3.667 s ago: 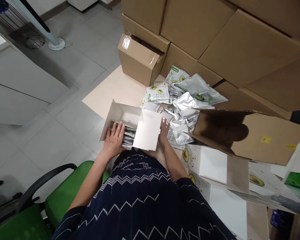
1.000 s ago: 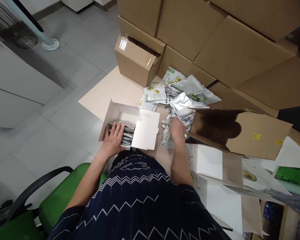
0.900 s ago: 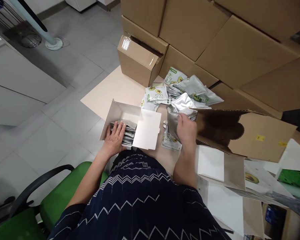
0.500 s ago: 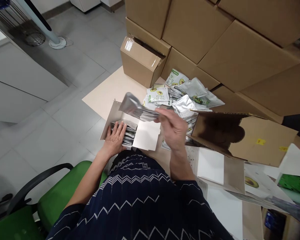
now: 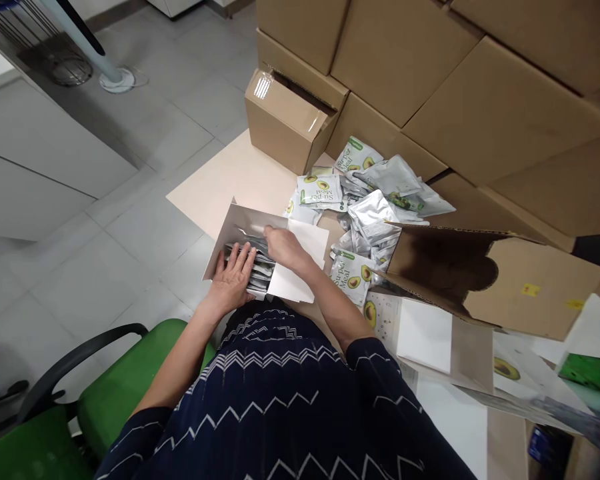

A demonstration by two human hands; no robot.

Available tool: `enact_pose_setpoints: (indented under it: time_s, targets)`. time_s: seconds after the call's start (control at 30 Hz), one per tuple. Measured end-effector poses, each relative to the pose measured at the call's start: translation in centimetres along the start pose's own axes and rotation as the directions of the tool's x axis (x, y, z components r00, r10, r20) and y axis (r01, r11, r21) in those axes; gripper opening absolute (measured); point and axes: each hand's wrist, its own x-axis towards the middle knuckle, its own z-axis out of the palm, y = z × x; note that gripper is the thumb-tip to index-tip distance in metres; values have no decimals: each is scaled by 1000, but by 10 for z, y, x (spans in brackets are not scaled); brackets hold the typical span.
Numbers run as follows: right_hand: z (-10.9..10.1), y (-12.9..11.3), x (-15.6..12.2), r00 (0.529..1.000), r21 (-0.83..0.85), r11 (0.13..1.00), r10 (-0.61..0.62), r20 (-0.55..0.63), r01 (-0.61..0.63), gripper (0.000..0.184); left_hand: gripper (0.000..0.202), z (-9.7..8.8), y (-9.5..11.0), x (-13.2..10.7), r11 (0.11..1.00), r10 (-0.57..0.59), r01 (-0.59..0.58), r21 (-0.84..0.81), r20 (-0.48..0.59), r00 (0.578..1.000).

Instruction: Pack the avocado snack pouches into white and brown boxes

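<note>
A white open carton (image 5: 300, 283) stands in front of me, its flap folded out to the right. Inside it, silver sachets (image 5: 263, 272) stand in a row. My left hand (image 5: 234, 277) lies over the row with its fingers stretched out and spread. At the carton's far side my right hand (image 5: 284, 247) is closed on a silver sachet (image 5: 253, 238), which is partly down inside the carton. More Su-per Meal sachets (image 5: 320, 190) with avocado pictures lie in a heap beyond the carton and to its right.
A small brown box (image 5: 280, 127) stands at the table's (image 5: 205, 180) far side, before stacked cardboard boxes (image 5: 445, 87). An open cardboard box (image 5: 535, 280) lies on its side at right. A green chair (image 5: 130, 373) is at my left.
My right hand has moved left and down with the silver sachet, from above the flap into the carton. My left hand has stayed on the row of sachets.
</note>
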Motion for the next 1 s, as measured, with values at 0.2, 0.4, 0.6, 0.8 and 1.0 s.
enact_pose_setpoints:
  time_s: [0.2,0.4,0.6,0.8,1.0]
  targets:
    - [-2,-10,14,990,-211,974,-52,132,80,32,122,-2,-1,1,1000,12,-12,9,24,1000]
    - [-4,-5,3,980,-138,980,-118,162,141,25,123,-6,-3,4,999,36,-37,17,51,998]
    - [-38,57,-12,913,547,765,-131,-385,340,34,121,-6,-4,4,999,34,-36,15,74,997]
    - [-47,152,47,744,387,915,336,-578,-113,37,118,-5,-3,3,999,30,-30,17,42,999]
    - [-7,172,103,936,-246,922,234,-264,-300,69,114,-7,-2,3,1000,26,-26,3,33,999]
